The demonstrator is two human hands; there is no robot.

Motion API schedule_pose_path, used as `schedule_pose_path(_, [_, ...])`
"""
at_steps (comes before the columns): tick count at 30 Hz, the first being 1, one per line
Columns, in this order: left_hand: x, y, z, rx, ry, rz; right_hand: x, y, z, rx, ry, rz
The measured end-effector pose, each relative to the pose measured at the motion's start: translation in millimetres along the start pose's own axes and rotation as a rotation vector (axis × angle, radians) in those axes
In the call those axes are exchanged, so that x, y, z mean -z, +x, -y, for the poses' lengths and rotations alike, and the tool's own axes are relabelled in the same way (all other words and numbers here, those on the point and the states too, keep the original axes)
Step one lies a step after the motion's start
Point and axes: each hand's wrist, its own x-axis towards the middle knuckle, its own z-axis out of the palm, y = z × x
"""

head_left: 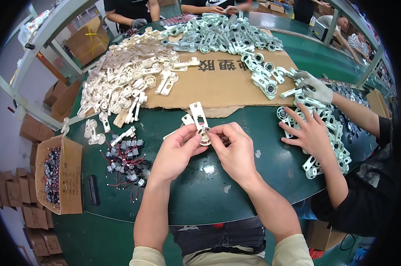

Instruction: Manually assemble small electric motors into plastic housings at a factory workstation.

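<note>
Above the dark green tabletop, near the torn edge of a flat brown cardboard sheet, the left hand pinches a cream-white plastic part with a slotted arm and round ring between thumb and fingers. The right hand brings thumb and forefinger close together at the ring; whether they grip anything, I cannot tell. Small grey motors with red wires lie heaped beside the left forearm.
</note>
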Motion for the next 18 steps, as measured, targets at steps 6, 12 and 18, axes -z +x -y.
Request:
schedule_pose_path(6, [0.0,0.5,3.3,-0.016,-0.027,0.021,1.8,0.9,4.9,-0.011,-0.01,0.004])
schedule_pose_path(12, [-7.6,-0.8,0.3,-0.031,0.008,0.019,1.9,2.8,2.4,-0.047,0.047,-0.001])
schedule_pose_path(18, [-3.1,2.8,3.6,-0.007,-0.077,0.049,5.3,3.3,5.5,-0.103,0.122,0.016])
